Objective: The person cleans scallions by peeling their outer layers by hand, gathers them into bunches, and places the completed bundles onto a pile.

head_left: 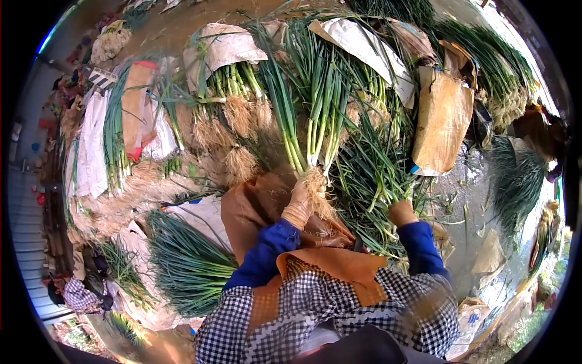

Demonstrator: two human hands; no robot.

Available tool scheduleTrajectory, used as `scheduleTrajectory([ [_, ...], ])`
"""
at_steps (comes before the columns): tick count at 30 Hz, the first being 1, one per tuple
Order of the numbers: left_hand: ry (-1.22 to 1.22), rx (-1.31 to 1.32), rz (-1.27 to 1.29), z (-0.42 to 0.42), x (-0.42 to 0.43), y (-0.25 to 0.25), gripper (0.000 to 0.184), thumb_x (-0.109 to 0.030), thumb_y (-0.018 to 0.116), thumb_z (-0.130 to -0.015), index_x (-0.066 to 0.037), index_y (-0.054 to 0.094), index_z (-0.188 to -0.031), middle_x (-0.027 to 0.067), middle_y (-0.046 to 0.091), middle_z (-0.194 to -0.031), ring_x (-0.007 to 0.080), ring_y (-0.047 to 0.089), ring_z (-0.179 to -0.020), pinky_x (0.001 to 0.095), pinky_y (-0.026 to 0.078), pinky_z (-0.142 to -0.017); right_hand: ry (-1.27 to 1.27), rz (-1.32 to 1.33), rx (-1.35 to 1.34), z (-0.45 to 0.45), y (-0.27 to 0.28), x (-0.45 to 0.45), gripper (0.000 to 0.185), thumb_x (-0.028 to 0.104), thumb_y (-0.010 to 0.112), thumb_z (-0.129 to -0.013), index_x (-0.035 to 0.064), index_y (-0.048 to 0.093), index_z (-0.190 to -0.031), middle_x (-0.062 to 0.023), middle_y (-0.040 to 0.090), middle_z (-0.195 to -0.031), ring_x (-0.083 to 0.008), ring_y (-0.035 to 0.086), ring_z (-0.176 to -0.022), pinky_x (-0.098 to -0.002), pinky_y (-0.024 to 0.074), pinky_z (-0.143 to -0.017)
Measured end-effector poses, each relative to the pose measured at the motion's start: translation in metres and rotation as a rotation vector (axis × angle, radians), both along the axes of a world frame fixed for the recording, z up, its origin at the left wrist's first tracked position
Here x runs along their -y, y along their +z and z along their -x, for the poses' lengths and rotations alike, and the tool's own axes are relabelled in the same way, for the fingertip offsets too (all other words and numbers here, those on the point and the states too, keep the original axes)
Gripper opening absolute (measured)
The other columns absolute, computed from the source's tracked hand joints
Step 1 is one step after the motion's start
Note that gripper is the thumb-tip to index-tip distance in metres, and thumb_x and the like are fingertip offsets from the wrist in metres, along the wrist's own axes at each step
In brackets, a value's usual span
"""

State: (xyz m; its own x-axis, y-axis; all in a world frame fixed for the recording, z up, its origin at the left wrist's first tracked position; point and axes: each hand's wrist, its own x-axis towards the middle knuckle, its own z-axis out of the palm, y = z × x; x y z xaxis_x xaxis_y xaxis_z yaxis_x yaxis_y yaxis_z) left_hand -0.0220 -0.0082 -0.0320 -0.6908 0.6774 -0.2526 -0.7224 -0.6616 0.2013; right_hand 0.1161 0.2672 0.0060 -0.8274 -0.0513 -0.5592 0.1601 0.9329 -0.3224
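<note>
Within clenched left hand point(299, 206), rooted spring onions point(315, 138), right hand point(402, 213) curled apart, contents unclear

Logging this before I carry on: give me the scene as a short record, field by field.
Left hand: closed around the root end of a green onion bunch
Bunch direction: leaves pointing away from the person
Right hand: curled, at the right edge of a leaf pile; grip unclear
Lap: brown sheet
Beside left sleeve: another green bundle
</note>
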Motion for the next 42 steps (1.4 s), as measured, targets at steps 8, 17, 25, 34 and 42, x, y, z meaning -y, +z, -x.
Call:
scheduleTrajectory([
  [8,-0.128,0.138,0.371,-0.012,-0.012,0.028,0.018,-0.014,0.055,-0.087,-0.003,0.057,-0.102,0.0077,0.062,-0.091,0.0185,0.061,-0.082,0.0313,0.053,-0.073,-0.599,1.054,-0.327,0.122,-0.001,0.115,0.042,0.039,0.048,-0.09,0.0013,0.057,-0.106,-0.0128,0.064,-0.091,-0.023,0.06,-0.083,-0.0346,0.0458,-0.076],
  [17,-0.035,0.205,0.22,-0.03,-0.038,0.016,0.013,-0.005,0.056,-0.084,-0.006,0.056,-0.097,0.005,0.061,-0.091,0.0182,0.06,-0.085,0.0319,0.05,-0.078,-0.927,1.41,-0.228,0.103,-0.004,0.11,0.032,0.022,0.052,-0.09,-0.0056,0.054,-0.106,-0.0091,0.061,-0.094,-0.0159,0.058,-0.083,-0.0258,0.0474,-0.071],
  [25,-0.185,0.055,0.213,-0.019,-0.024,0.004,0.027,-0.005,0.056,-0.075,-0.002,0.055,-0.101,0.0078,0.061,-0.091,0.0209,0.061,-0.082,0.0342,0.051,-0.079,-0.516,0.516,-0.673,0.099,0.011,0.108,0.031,0.026,0.055,-0.085,-0.0013,0.058,-0.098,-0.0228,0.061,-0.087,-0.0319,0.059,-0.083,-0.038,0.0445,-0.074],
  [34,-0.151,-0.154,-0.099,-0.019,0.003,0.077,0.036,-0.009,0.058,-0.066,-0.008,0.058,-0.102,0.0141,0.037,-0.137,0.0306,0.029,-0.13,0.0493,0.029,-0.104,-1.253,0.902,-0.482,0.088,-0.014,0.008,0.028,0.026,0.062,-0.082,0.0008,0.053,-0.091,-0.0074,0.059,-0.078,-0.0159,0.054,-0.069,-0.028,0.0456,-0.06],
  [42,-0.009,0.101,0.08,-0.037,-0.02,0.051,0.023,0.003,0.053,-0.074,-0.001,0.051,-0.097,0.0057,0.055,-0.09,0.0169,0.055,-0.08,0.0287,0.051,-0.07,-0.392,0.6,-0.296,0.124,0.054,0.089,0.045,0.04,0.044,-0.092,-0.002,0.058,-0.101,-0.0129,0.063,-0.087,-0.0226,0.061,-0.08,-0.0316,0.0492,-0.072],
])
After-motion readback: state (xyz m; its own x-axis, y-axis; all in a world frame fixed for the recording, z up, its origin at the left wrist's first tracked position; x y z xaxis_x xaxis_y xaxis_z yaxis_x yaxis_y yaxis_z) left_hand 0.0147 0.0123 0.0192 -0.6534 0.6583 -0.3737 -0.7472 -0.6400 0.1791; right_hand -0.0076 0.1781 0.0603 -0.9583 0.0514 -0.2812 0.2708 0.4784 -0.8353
